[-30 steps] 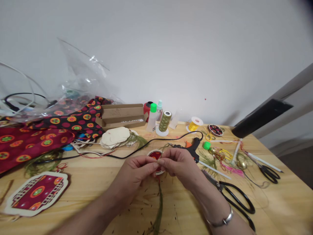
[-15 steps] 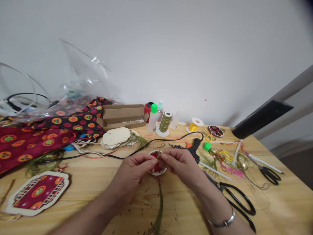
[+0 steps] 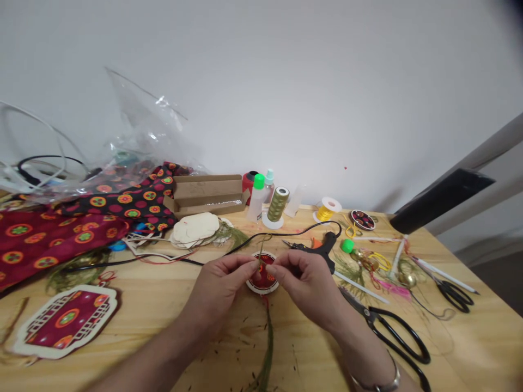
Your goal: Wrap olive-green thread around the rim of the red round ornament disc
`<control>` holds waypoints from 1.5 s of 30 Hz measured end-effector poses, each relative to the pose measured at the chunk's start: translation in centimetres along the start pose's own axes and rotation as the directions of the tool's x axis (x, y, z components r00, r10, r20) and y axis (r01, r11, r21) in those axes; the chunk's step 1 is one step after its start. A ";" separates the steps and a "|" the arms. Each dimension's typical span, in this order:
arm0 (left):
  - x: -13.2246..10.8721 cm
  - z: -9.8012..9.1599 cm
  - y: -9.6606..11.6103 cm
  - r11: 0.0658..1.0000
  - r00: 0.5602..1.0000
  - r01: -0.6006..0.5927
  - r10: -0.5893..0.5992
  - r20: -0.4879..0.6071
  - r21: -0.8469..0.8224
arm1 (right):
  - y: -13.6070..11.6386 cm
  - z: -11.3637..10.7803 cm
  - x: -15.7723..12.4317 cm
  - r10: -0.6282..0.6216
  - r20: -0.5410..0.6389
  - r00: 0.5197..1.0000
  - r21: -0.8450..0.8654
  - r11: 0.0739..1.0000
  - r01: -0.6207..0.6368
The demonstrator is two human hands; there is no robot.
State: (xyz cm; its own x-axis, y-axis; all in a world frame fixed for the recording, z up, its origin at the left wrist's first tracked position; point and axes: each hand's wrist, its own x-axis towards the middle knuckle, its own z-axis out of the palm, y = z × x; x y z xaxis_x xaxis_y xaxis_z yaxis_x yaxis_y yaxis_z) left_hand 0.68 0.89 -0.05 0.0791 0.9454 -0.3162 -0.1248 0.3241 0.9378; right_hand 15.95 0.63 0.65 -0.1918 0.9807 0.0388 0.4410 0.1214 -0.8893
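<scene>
A small round ornament (image 3: pixel 265 286), dark red inside a pale rim, lies on the wooden table between my hands. From its lower edge runs a red cord, then an olive-green tassel (image 3: pixel 267 348) toward the table's front. My left hand (image 3: pixel 226 280) pinches a thin olive-green cord (image 3: pixel 263 244) whose loop stands up above the ornament. At the ornament's right side, my right hand (image 3: pixel 308 280) has thumb and forefinger pressed together. Whatever these fingertips hold is too small to make out. A small gap separates the two hands' fingertips.
Right of my hands lie a black glue gun (image 3: pixel 324 251) and large black-handled scissors (image 3: pixel 398 332). A green thread spool (image 3: pixel 278 207) and a green-capped bottle (image 3: pixel 257 198) stand behind. A patterned octagonal-looking ornament (image 3: pixel 65 321) and printed fabric (image 3: pixel 61 237) lie left.
My fingertips have moved apart, with the right hand shifting slightly right. More of the ornament's red face shows between them. The cord loop now leans upright by my left fingertips.
</scene>
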 end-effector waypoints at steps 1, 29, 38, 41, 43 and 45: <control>0.0 0.0 -0.1 1.000 1.000 0.005 -0.005 -0.006 -0.012 | -0.2 0.2 -0.2 -0.023 0.005 1.000 -0.027 0.999 0.023; 0.6 -0.5 -1.3 0.963 0.986 0.125 -0.094 0.136 -0.240 | 0.5 1.4 1.0 0.211 0.101 0.972 0.551 0.802 -0.232; 0.1 0.0 -0.7 0.992 0.969 0.022 0.008 0.247 -0.121 | 0.1 1.4 0.7 0.206 0.212 0.955 0.664 0.687 -0.296; 0.0 0.2 -0.5 0.990 0.968 0.034 0.001 0.252 -0.136 | 0.4 1.4 0.8 0.268 0.180 0.946 0.628 0.709 -0.320; 0.0 0.2 -0.5 0.990 0.973 0.045 -0.013 0.231 -0.133 | 0.4 1.5 0.9 0.299 0.115 0.947 0.573 0.759 -0.309; 0.0 0.2 -0.5 0.991 0.976 0.052 -0.023 0.216 -0.127 | 0.4 1.5 0.9 0.301 0.024 0.953 0.488 0.829 -0.274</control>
State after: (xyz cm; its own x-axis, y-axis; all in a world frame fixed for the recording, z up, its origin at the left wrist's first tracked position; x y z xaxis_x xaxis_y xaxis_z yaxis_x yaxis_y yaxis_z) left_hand 0.93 0.70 -0.53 0.2935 0.9078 -0.2995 -0.2449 0.3743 0.8944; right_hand 14.65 1.38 -0.36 -0.0715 0.9676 -0.2420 -0.0098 -0.2433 -0.9699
